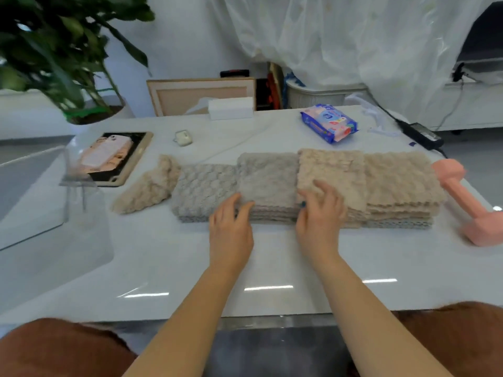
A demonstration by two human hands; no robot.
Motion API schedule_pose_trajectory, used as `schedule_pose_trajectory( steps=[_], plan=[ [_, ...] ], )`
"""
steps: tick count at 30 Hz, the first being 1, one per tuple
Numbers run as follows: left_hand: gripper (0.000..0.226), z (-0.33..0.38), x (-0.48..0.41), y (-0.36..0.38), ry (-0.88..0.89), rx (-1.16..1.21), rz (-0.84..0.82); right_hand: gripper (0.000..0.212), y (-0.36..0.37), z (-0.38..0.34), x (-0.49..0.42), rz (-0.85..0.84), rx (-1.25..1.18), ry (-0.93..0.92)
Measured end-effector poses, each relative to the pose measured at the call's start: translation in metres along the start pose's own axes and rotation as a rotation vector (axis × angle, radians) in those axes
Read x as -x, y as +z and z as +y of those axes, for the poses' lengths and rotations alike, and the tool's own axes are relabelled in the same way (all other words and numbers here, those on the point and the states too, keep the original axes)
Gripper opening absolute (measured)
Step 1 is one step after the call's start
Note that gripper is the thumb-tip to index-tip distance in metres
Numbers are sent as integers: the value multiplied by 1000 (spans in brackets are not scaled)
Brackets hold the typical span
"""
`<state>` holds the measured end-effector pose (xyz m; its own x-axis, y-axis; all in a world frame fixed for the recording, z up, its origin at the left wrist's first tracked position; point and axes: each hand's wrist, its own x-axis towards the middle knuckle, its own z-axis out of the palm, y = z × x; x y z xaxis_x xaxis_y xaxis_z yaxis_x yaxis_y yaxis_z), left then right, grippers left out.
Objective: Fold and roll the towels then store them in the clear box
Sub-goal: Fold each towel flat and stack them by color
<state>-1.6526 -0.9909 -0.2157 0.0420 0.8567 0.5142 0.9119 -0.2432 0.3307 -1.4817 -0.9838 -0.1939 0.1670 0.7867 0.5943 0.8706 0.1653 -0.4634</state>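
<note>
Head view looks down on a white desk (272,262) with a row of towels (400,183) across its middle, in low folded stacks set side by side and touching. At the left end of the row lies a rumpled beige towel (147,186), not folded. Next comes a grey stack (204,191), then a grey-beige stack (268,178), then a pale beige towel (330,170) lying on top.

The left hand (231,224) is at the near edge of the grey-beige stack, its fingers curled and pinching that edge. The right hand (319,213) rests on the near corner of the pale beige towel with its fingers spread flat, gripping nothing.

The clear box (79,180) stands at the far left of the desk, well apart from the hands. Its walls are hard to trace. Behind it lies a tablet (136,156) with a phone on it.

A pink dumbbell (462,202) sits just right of the row. On the far side are a blue wipes pack (329,122) and a white tissue box (231,108).
</note>
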Motion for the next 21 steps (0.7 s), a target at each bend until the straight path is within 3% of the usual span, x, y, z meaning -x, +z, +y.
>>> schedule_pose_trajectory(
  steps=[4,9,14,19,21],
  plan=[
    [38,-78,30,-38,-307,-54,-11,33,46,-53,51,-213,-142,-139],
    [43,-152,42,-56,-506,-14,-32,32,76,-80,78,-459,30,-302],
    [38,-185,11,-41,-510,-59,-52,33,75,-82,80,-522,131,-339],
    [70,-211,-18,-36,-691,-68,-51,37,73,-88,78,-550,160,-321],
    [69,-211,-22,-38,-746,-44,-45,37,73,-88,79,-561,169,-310]
  ],
)
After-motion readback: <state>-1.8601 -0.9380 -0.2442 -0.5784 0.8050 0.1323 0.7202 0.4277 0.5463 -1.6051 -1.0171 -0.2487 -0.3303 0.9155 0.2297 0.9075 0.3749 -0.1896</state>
